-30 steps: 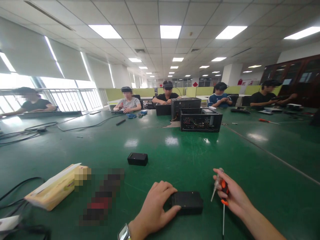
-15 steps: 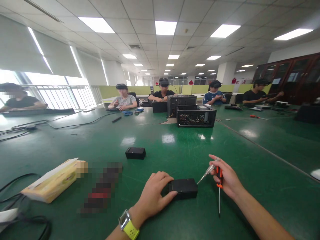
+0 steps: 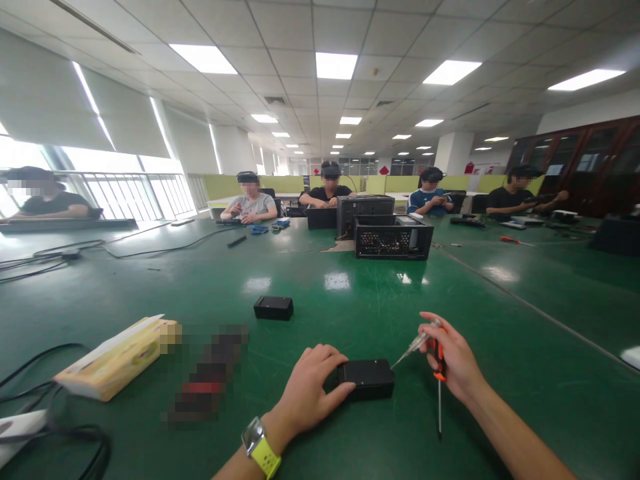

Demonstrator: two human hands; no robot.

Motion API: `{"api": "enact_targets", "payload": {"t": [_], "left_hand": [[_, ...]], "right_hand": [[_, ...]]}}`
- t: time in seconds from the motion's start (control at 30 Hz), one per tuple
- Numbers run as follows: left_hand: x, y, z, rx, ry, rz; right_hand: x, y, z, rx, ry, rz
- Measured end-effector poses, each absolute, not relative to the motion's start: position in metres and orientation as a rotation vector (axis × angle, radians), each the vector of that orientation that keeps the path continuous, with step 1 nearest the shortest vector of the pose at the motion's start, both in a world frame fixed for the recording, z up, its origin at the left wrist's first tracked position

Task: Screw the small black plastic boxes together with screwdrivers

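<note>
My left hand [image 3: 316, 381], with a watch on its wrist, is closed around the left end of a black rectangular box [image 3: 369, 379] on the green table. In my right hand [image 3: 454, 357] are two screwdrivers. One has a clear handle [image 3: 419, 341], and its thin shaft slants down to the box's right end; whether the tip is in a screw is too small to tell. The other, an orange-and-black screwdriver [image 3: 439, 363], hangs with its shaft pointing down. A second black box [image 3: 273, 307] lies farther back on the table.
To the left lie a yellow tissue pack [image 3: 117, 360], a blurred dark object [image 3: 207, 377] and black cables [image 3: 90, 440]. Opened computer cases [image 3: 393, 239] stand farther back on the green table [image 3: 320, 307]. Several people sit along its far side.
The camera view has tilted up slightly. The clear screwdriver's shaft lies a little lower and closer to the box's right end. My left hand keeps its hold.
</note>
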State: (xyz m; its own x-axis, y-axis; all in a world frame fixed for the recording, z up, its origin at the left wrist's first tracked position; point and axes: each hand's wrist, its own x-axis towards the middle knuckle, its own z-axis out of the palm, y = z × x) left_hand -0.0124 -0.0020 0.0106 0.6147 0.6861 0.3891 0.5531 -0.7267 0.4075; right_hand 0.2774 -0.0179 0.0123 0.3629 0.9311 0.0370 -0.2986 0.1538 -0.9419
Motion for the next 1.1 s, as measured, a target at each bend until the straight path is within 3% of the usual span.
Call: {"api": "enact_targets", "payload": {"t": [0.7,0.9,1.1], "left_hand": [[-0.011,-0.003,0.010,2.581,1.045,0.806],[-0.009,-0.002,0.009,2.541,1.073,0.800],[-0.006,-0.003,0.005,2.471,1.032,0.897]], "right_hand": [[0.285,-0.039,0.029,-1.530,-1.116,0.655],[0.309,-0.022,0.002,-1.842,-1.230,0.952],[0.297,-0.021,-0.010,-1.885,-1.398,1.018]]}}
